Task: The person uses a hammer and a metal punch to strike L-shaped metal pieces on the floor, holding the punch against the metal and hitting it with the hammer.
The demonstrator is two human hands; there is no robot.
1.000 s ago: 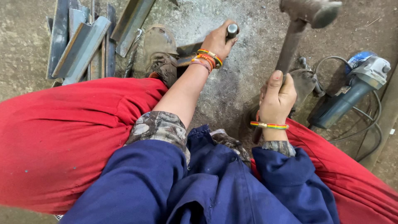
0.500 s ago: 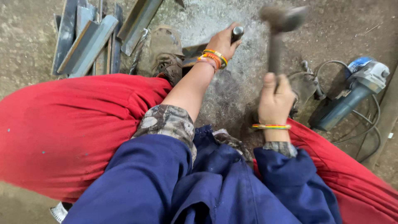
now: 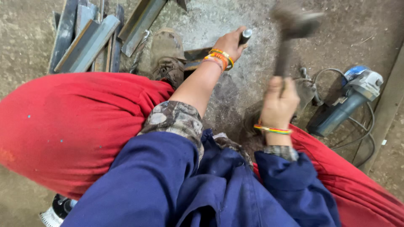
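The right hand is clenched low on the handle of a raised hammer, heavy at its blurred head, while the left hand grasps a stiff steel punch upright over the concrete floor.

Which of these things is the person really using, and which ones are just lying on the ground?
In use:
- hammer, gripped by the right hand
- steel punch, held by the left hand
- metal piece under the punch

Lying about:
- angle grinder with its cable
- steel angle bars
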